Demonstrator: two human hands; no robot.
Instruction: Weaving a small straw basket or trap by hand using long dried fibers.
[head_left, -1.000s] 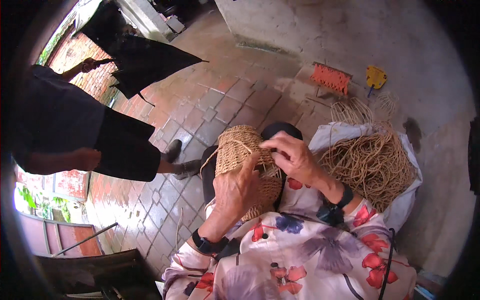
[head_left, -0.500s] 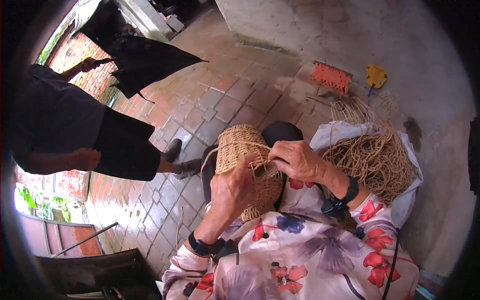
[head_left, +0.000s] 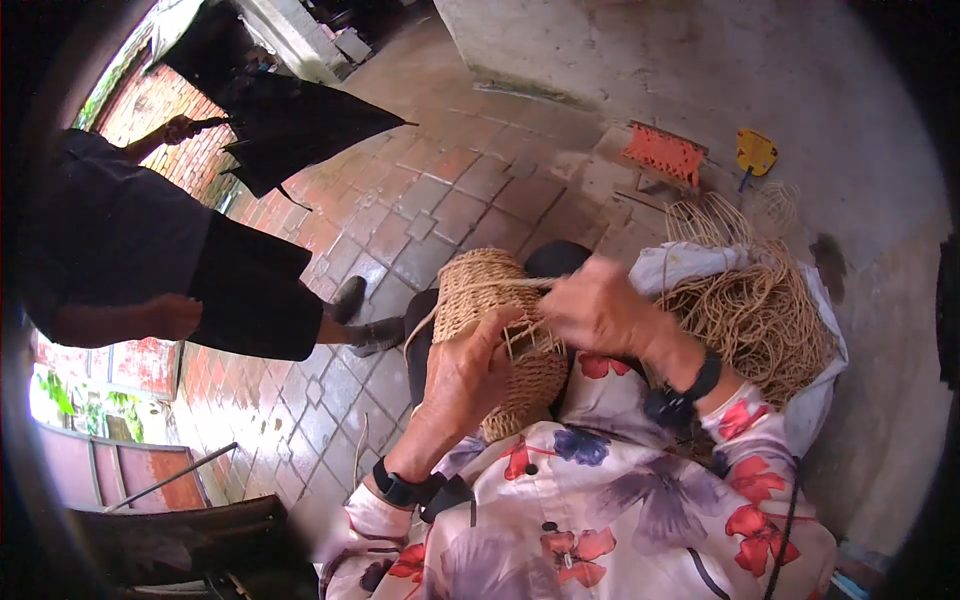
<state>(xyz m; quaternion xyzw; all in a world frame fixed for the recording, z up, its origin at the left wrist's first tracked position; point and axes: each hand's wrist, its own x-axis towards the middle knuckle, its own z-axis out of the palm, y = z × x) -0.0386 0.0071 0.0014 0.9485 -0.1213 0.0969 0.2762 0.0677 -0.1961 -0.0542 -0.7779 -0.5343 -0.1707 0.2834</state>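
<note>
A woven straw basket (head_left: 480, 290) lies across my lap, with a rectangular gap in its side where bare strands show. My left hand (head_left: 463, 372) is closed on the basket's near left side, its thumb and fingers at the edge of that gap. Just right of the gap is my right hand (head_left: 608, 315), slightly blurred, its fingers pinched on a pale cord (head_left: 538, 284). That cord stretches from the basket's upper part to my fingers. A loose end hangs off the basket's left side.
At my right, a white sack (head_left: 832, 340) holds a tangled heap of twine (head_left: 750, 310). Beyond it are an orange stool (head_left: 663, 153) and a yellow fan (head_left: 756, 152) by the wall. On the left, a person in dark clothes (head_left: 150, 240) holds a black umbrella (head_left: 300, 125).
My right hand has risen a little and shifted right, away from the basket, drawing the cord straighter. My left hand stays on the basket, its thumb slightly moved.
</note>
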